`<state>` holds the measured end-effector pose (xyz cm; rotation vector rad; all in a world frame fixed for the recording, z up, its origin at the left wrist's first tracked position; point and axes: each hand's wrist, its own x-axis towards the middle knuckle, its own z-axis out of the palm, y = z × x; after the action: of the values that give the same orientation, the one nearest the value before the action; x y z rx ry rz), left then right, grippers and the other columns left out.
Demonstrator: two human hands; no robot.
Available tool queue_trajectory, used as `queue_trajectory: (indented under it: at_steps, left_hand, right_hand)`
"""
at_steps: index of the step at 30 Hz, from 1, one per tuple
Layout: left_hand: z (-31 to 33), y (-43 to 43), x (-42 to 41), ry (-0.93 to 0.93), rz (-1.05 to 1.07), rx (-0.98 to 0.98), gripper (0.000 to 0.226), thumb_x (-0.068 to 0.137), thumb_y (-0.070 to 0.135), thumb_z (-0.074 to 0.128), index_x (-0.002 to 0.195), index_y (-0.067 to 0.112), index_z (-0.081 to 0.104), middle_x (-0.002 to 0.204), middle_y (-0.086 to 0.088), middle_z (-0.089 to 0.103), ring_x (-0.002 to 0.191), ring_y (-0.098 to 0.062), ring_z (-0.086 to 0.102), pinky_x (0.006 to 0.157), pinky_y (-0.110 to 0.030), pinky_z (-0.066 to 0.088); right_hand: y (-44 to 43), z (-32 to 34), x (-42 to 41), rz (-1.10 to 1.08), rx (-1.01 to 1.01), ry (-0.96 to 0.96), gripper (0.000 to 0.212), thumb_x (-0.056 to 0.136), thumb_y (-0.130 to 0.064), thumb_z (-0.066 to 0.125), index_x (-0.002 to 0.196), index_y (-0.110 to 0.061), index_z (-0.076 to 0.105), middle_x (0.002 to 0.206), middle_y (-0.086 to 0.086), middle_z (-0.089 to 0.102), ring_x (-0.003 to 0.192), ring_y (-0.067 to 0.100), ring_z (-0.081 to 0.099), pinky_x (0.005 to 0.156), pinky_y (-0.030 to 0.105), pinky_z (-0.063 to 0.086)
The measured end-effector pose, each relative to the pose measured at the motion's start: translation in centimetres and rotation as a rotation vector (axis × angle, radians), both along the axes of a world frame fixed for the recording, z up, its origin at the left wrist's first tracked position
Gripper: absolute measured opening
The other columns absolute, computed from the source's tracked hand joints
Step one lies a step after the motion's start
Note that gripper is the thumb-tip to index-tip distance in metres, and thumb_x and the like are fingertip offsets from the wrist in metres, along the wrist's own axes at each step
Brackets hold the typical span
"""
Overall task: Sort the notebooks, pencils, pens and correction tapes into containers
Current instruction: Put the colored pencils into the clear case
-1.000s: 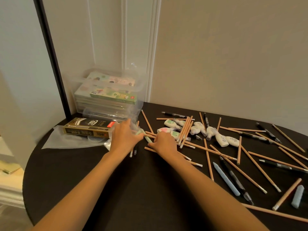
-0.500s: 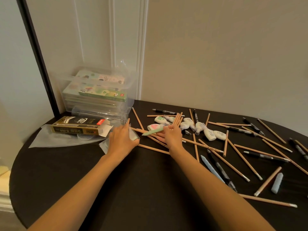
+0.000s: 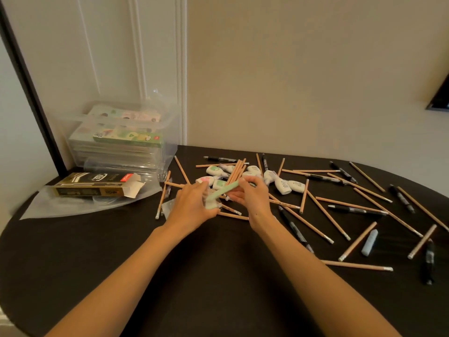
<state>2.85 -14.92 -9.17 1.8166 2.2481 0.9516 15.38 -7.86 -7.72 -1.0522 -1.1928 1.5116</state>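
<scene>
A pale green pen [image 3: 222, 190] is lifted just above the black table [image 3: 218, 276], held at both ends. My left hand [image 3: 194, 207] pinches its lower end, where some clear wrapping shows. My right hand [image 3: 251, 198] grips its upper end. Behind my hands lie several white correction tapes [image 3: 284, 184], a bunch of wooden pencils [image 3: 237, 170] and more loose pencils [image 3: 325, 215]. Black pens [image 3: 354, 210] are scattered to the right. Notebooks [image 3: 126, 138] are stacked in a clear plastic box [image 3: 170, 152] at the back left.
An open black-and-gold pen carton [image 3: 97, 184] rests on a clear plastic bag [image 3: 73, 207] at the left. A clear tube [image 3: 126, 166] lies in front of the box. A pale blue pen [image 3: 369, 242] lies at the right. A wall stands close behind the table.
The green pen has come up off the table. My left hand left the plastic wrap and closed on the pen's lower end, while my right hand turned over and gripped its upper end.
</scene>
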Motion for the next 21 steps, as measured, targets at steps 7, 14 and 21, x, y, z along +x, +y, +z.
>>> queue_trajectory:
  at_steps: [7,14,21]
  left_hand:
    - [0.6,-0.1,2.5,-0.018,-0.037,0.064,0.061,0.073,0.029,0.076,0.126,0.013,0.052,0.109,-0.002,0.059,0.105,-0.019,0.051,0.094,-0.036,0.044]
    - [0.6,-0.2,4.4,0.004,-0.088,0.074,0.054,0.071,0.027,0.079,0.118,0.016,0.056,0.105,0.000,0.062,0.099,-0.015,0.057,0.089,-0.033,0.049]
    - [0.1,0.4,6.5,-0.040,-0.100,-0.008,0.067,0.072,0.028,0.078,0.131,0.016,0.048,0.117,-0.002,0.058,0.109,-0.018,0.053,0.095,-0.039,0.047]
  right_hand:
    - [-2.2,-1.1,2.5,0.206,0.139,-0.135,0.009,0.089,-0.008,0.058,0.084,-0.013,0.065,0.091,0.004,0.069,0.079,0.010,0.067,0.067,0.020,0.055]
    - [-2.1,-0.4,5.6,0.244,0.057,-0.297,0.027,0.093,-0.016,0.047,0.106,-0.005,0.067,0.095,0.005,0.062,0.086,0.013,0.056,0.072,0.021,0.048]
    - [0.6,-1.5,11.5,0.011,0.328,-1.201,0.017,0.088,-0.023,0.058,0.090,-0.010,0.071,0.087,0.006,0.068,0.081,0.016,0.061,0.074,0.029,0.050]
